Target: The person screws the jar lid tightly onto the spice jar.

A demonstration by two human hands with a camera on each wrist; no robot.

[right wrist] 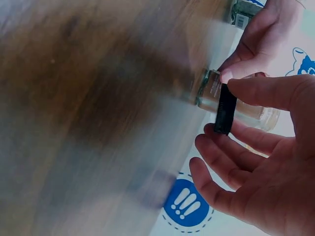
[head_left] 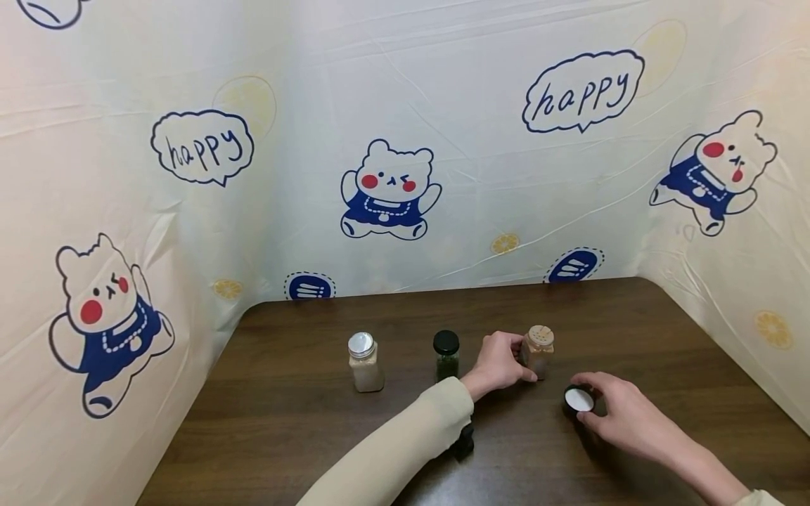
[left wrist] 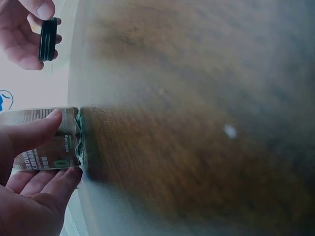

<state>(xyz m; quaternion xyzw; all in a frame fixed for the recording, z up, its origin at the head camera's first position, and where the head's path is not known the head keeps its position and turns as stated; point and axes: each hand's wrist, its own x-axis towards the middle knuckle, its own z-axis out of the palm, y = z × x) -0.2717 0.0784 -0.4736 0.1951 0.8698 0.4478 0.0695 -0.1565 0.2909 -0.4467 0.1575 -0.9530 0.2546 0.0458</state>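
My left hand (head_left: pixel 498 362) grips a spice jar (head_left: pixel 540 353) that stands upright on the table, its pale perforated shaker top uncovered. In the left wrist view the jar's brown label (left wrist: pixel 42 142) partly reads "ground", with the rest hard to make out. To the right, my right hand (head_left: pixel 623 411) pinches a black screw lid (head_left: pixel 579 400) between thumb and fingers, its white inner side facing up. The right wrist view shows the same lid (right wrist: pixel 225 109) edge-on, held apart from the jar or hiding part of it.
A square jar with a silver cap (head_left: pixel 365 362) stands at the left on the brown wooden table (head_left: pixel 278 422). Beside my left wrist is a black-capped jar of green flakes (head_left: pixel 446 351). A printed cloth (head_left: pixel 481 176) hangs behind the table and along both sides.
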